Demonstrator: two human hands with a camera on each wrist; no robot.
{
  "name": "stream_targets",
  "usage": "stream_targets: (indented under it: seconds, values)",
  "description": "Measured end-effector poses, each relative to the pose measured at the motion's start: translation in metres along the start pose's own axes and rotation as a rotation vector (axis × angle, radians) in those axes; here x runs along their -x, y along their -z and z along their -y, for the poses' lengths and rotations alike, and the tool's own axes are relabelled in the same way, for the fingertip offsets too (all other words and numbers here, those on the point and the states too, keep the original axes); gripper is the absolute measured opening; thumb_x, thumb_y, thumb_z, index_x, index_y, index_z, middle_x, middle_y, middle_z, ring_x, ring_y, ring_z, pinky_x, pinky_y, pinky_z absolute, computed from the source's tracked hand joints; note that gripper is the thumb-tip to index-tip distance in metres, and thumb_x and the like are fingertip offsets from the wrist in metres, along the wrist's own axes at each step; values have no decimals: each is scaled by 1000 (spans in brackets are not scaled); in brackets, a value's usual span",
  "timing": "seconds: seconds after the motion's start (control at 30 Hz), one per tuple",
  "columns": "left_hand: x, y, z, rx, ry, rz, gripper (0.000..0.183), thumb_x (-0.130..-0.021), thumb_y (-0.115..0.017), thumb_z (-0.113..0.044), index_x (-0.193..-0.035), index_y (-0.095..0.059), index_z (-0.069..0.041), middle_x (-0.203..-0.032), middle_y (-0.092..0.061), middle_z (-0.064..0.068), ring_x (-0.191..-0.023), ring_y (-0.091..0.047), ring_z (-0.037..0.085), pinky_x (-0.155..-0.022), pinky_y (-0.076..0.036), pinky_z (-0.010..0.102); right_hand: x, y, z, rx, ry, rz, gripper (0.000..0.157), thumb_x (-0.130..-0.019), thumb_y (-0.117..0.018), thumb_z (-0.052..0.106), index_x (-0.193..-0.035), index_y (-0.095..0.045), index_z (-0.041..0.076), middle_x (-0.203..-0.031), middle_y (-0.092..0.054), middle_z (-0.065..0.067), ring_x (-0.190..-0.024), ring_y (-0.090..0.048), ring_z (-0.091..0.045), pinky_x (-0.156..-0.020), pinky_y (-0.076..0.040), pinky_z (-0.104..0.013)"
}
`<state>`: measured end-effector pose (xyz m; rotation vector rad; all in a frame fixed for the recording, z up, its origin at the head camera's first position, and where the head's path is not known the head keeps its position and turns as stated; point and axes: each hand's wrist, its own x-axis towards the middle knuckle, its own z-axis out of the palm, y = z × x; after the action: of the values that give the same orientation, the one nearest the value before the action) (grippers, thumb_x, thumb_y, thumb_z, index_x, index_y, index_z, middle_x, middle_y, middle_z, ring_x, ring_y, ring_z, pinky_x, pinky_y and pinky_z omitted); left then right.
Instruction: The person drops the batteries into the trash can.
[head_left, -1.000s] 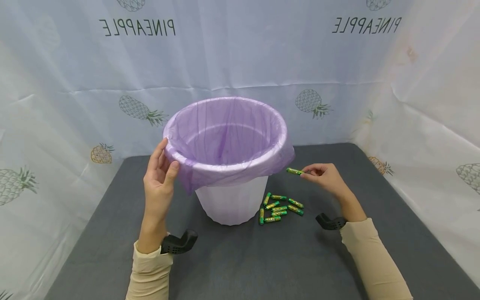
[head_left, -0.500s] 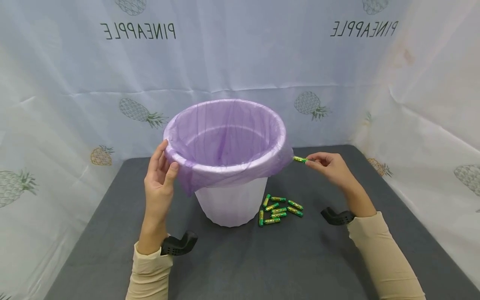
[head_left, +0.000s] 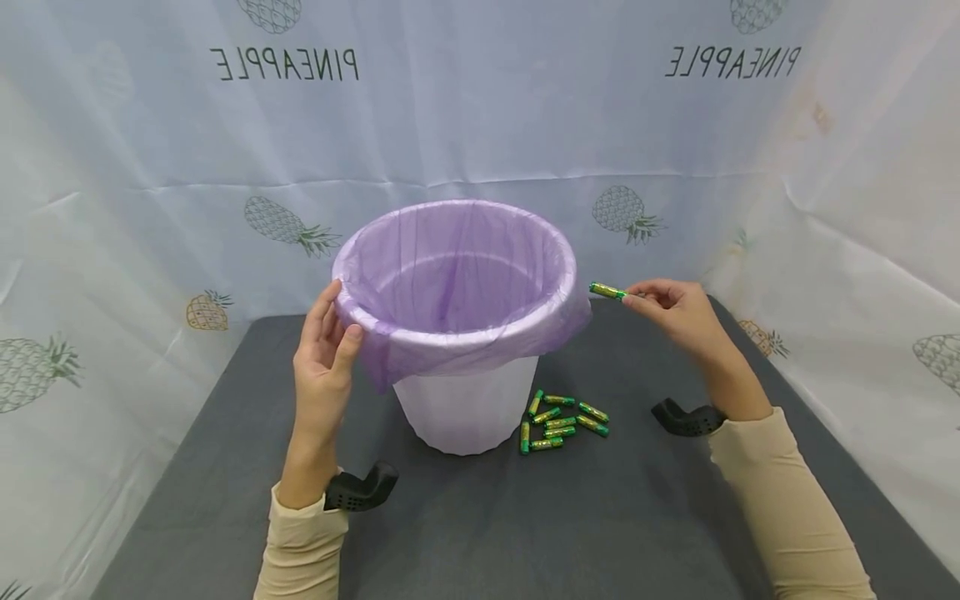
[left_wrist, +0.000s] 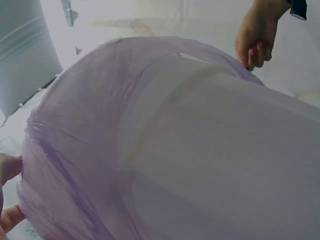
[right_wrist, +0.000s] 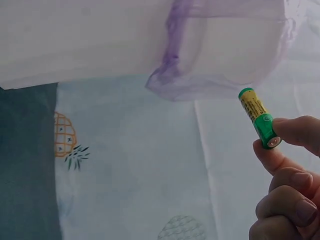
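Observation:
A white trash can stands upright, lined with a thin purple trash bag folded over its rim. My left hand holds the near left of the bag-covered rim, thumb in front and fingers along the side. Between thumb and index finger my right hand pinches a green and yellow battery, raised just right of the rim and apart from it in the head view. Several similar batteries lie loose on the table beside the can's base.
A dark grey table carries everything. White curtains printed with pineapples hang behind and at both sides. Black wrist cameras are strapped to both wrists.
My right hand has risen and shifted a little right with the battery, from below rim height to level with the rim. The left hand keeps its hold on the can.

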<state>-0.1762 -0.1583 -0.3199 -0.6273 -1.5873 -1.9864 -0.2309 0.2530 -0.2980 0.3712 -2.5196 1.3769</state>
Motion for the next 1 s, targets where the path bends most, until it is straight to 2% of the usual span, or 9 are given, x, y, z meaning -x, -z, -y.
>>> stream_targets:
  seconds: [0.17,0.3,0.5,0.87,1.0]
  values:
    - [0,-1,-1,9,1,9,51,-96,-50,0,-145,-38,-5,-142,-47,1,-127,-49,8,-103,-41,13,-4,4,18,-73,15,-33,18,-91,-64,14,-86,-66,31,-59,-43,16,-57,-32,-8,-53,-28,-30]
    - [1,0,-2,16,-1,16,51,-96,-49,0,-145,-37,-4,-143,-46,1,-127,-49,8,-102,-41,13,-6,5,31,-137,34,-49,20,-90,-64,12,-85,-68,31,-61,-44,16,-57,-29,-10,-53,-26,-31]
    - [1,1,-2,25,-2,24,51,-96,-49,1,-146,-37,-5,-141,-48,0,-124,-51,8,-101,-42,13,-9,3,47,-213,26,-39,20,-89,-65,11,-84,-70,30,-60,-46,17,-65,-32,-8,-56,-28,-28]
    - [-1,0,-3,17,13,2,50,-96,-50,0,-145,-39,-6,-142,-48,-1,-126,-50,8,-102,-42,14,-16,-8,70,-203,62,-24,21,-87,-67,10,-82,-69,31,-57,-45,16,-59,-29,-9,-55,-28,-27]
    - [-1,1,-4,11,31,-3,51,-96,-51,-1,-145,-39,-7,-143,-48,-1,-127,-50,7,-102,-42,14,-19,-16,77,-227,95,-7,24,-87,-67,7,-81,-70,31,-54,-38,13,-55,-27,-9,-52,-26,-28]
